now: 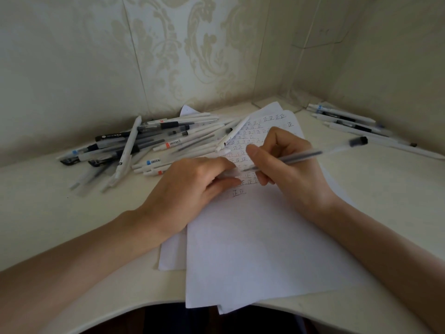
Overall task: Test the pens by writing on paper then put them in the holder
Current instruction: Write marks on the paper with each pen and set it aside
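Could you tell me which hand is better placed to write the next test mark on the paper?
The right hand: it grips the clear pen, whose tip points down by the last written rows on the paper. The left hand rests on that paper, likely steadying it.

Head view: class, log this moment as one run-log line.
right hand: grips clear pen, tip at paper | left hand: rests on paper | pen pile: beside paper

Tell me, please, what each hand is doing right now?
Left hand: open, resting on the paper.
Right hand: closed around a pen, tip at the paper.
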`<control>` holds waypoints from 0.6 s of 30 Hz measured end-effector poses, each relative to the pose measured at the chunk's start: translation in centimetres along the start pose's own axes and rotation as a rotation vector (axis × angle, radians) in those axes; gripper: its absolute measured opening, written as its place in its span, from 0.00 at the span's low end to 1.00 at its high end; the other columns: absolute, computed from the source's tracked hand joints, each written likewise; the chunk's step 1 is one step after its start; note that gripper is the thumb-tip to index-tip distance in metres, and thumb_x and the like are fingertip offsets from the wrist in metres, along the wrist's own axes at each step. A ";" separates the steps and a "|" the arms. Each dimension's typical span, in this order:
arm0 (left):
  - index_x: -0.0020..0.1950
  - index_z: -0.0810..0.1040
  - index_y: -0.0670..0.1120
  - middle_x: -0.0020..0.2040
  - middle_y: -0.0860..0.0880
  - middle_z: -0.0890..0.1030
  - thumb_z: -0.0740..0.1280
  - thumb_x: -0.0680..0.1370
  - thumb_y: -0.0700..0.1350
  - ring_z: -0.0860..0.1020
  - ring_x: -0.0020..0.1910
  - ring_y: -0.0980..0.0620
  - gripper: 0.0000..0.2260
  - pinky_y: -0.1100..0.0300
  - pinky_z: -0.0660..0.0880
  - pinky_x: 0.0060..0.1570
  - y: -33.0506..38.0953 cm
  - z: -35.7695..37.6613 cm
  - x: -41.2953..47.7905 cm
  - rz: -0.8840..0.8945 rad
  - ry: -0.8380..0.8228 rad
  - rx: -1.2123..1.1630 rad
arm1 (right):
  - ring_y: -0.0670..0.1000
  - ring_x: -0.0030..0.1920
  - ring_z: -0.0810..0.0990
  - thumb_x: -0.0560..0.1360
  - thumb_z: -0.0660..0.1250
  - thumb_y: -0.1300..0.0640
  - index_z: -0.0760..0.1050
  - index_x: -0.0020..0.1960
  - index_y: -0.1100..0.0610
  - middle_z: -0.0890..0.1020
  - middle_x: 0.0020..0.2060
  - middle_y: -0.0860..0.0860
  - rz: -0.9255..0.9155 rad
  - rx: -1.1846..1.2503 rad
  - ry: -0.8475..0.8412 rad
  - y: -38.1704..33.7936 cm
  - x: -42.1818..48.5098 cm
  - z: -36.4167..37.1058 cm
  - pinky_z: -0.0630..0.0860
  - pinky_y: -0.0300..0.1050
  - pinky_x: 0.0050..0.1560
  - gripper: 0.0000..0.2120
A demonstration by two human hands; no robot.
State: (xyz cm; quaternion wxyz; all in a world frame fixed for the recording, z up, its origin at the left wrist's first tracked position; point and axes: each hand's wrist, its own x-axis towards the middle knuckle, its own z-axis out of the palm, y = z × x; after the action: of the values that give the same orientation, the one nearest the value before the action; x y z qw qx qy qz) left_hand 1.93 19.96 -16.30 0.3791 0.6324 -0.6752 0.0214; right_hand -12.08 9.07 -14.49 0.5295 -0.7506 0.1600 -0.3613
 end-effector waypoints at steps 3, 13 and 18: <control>0.48 0.81 0.44 0.38 0.51 0.81 0.63 0.75 0.54 0.78 0.37 0.56 0.15 0.57 0.72 0.37 0.4 -0.2 0.0 0.052 -0.031 -0.001 | 0.43 0.24 0.66 0.70 0.70 0.55 0.67 0.31 0.58 0.71 0.21 0.49 0.020 -0.009 -0.044 -0.2 -0.2 0.4 0.62 0.34 0.26 0.15; 0.42 0.79 0.39 0.32 0.50 0.77 0.63 0.76 0.49 0.73 0.32 0.56 0.14 0.69 0.67 0.33 1.0 -0.7 -0.3 0.144 -0.079 -0.054 | 0.44 0.24 0.63 0.69 0.67 0.64 0.62 0.26 0.51 0.67 0.21 0.46 0.016 0.154 0.010 -0.1 -0.7 2.3 0.61 0.35 0.26 0.19; 0.45 0.80 0.40 0.34 0.52 0.78 0.64 0.76 0.46 0.75 0.33 0.60 0.11 0.75 0.67 0.35 2.1 -0.9 -0.3 0.072 -0.022 -0.200 | 0.46 0.24 0.63 0.70 0.66 0.63 0.61 0.27 0.50 0.67 0.21 0.45 -0.029 0.134 0.062 -1.1 -0.8 2.7 0.61 0.37 0.26 0.19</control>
State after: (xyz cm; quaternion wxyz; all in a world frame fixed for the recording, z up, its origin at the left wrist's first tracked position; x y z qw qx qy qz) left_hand 0.45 21.10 -14.89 0.4320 0.5668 -0.7004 -0.0394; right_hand -10.87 11.79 -14.28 0.5678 -0.7043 0.1411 -0.4021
